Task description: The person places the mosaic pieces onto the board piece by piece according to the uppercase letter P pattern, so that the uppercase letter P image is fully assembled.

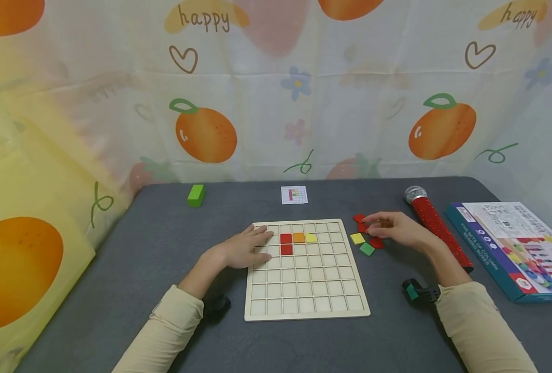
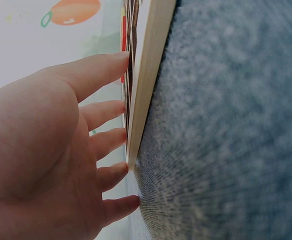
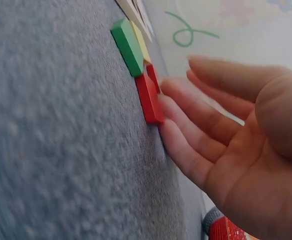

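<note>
A pale wooden grid board (image 1: 306, 316) lies on the dark table. Set in its cells are two red tiles (image 1: 286, 249), an orange tile (image 1: 298, 238) and a yellow tile (image 1: 311, 238). My left hand (image 1: 243, 247) rests on the board's left edge with fingers spread; the left wrist view shows its fingertips at the rim. Right of the board lie several loose tiles: red (image 1: 377, 242), yellow (image 1: 357, 239) and green (image 1: 367, 249). Over the red ones reaches my right hand (image 1: 399, 228), fingers loosely bent, its lower fingertips beside a red tile (image 3: 148, 97) and nothing pinched.
A small card with a coloured grid pattern (image 1: 294, 195) lies behind the board, and a green block (image 1: 196, 196) sits at the back left. On the right are a red glittery microphone (image 1: 436, 223) and a flat printed box (image 1: 513, 254). A fruit-patterned cloth (image 1: 257, 103) hangs behind.
</note>
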The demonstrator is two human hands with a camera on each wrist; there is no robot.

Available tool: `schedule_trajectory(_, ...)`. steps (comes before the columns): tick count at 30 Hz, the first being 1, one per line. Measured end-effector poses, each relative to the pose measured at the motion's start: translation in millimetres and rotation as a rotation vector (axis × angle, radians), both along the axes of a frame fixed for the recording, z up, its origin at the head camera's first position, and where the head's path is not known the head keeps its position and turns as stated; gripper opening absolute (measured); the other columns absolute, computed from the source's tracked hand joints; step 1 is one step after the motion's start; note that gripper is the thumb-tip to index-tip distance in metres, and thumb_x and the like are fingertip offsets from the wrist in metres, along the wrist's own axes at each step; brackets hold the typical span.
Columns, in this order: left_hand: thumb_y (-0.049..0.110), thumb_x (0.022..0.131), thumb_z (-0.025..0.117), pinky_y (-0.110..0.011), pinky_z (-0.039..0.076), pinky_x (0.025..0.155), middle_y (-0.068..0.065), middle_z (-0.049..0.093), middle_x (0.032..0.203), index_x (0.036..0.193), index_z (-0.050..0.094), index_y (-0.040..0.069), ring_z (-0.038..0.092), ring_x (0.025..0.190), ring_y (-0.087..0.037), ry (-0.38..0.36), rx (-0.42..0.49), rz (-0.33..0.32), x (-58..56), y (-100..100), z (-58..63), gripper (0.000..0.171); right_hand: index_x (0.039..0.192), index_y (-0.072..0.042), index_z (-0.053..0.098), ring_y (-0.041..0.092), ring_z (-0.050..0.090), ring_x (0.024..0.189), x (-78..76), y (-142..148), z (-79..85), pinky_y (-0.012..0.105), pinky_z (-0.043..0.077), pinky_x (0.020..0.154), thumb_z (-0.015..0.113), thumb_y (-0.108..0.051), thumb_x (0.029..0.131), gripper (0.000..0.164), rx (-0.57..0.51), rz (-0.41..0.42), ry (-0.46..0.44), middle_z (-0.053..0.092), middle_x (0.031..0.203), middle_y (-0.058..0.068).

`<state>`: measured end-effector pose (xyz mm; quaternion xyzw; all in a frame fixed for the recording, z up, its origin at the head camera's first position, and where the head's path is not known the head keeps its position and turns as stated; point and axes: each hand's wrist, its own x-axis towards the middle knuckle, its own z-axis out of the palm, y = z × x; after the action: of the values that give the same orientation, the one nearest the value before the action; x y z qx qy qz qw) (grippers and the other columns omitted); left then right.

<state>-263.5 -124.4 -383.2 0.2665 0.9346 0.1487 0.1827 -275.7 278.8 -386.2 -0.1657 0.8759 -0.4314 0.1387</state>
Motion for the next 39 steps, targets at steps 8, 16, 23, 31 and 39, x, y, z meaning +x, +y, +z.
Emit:
schedule_trajectory(8,0.039,0.097,0.054,-0.052,0.015,0.111,-0.010,0.018,0.157,0.150,0.031,0.011,0.006,0.143,-0.034,-0.001,-0.003,-0.001,1.8,0.9,2.1,0.065,0.133,0.006,0.047,0.031,0.054,0.104,-2.3,8.3,-2.1,0.025,0.049,0.085,0.069,-0.002,0.086,0.053,-0.059,0.155,-0.027,0.058,0.112,0.017)
schedule_trajectory(16,0.038,0.097,0.053,-0.052,0.015,0.111,-0.010,0.018,0.156,0.150,0.030,0.011,0.006,0.143,-0.034,0.006,-0.010,-0.002,2.5,0.6,2.1,0.065,0.130,0.006,0.051,0.031,0.053,0.103,1.6,6.6,2.0,0.028,0.048,0.085,0.067,0.006,0.083,0.049,0.011,0.180,-0.010,0.055,0.112,0.015)
schedule_trajectory(23,0.038,0.096,0.054,-0.052,0.015,0.111,-0.011,0.019,0.156,0.150,0.031,0.010,0.007,0.143,-0.035,0.004,-0.005,0.001,2.3,0.7,2.1,0.065,0.124,0.004,0.056,0.029,0.055,0.097,3.6,2.8,5.0,0.027,0.050,0.080,0.068,0.006,0.083,0.043,0.038,0.160,0.017,0.058,0.107,0.014)
schedule_trajectory(31,0.038,0.097,0.054,-0.052,0.015,0.111,-0.010,0.018,0.157,0.150,0.030,0.011,0.006,0.143,-0.034,0.002,0.001,0.004,2.1,0.6,2.1,0.065,0.121,0.007,0.057,0.026,0.054,0.086,4.0,1.6,5.8,0.027,0.050,0.072,0.069,0.007,0.082,0.041,0.060,0.135,0.084,0.057,0.096,0.012)
schedule_trajectory(39,0.039,0.096,0.054,-0.052,0.015,0.111,-0.009,0.019,0.156,0.150,0.031,0.012,0.007,0.143,-0.033,0.002,-0.004,0.014,2.7,1.1,1.9,0.065,0.110,0.003,0.065,0.021,0.051,0.080,1.7,4.5,4.6,0.029,0.046,0.064,0.071,-0.006,0.085,0.028,0.162,0.004,0.115,0.060,0.092,0.007)
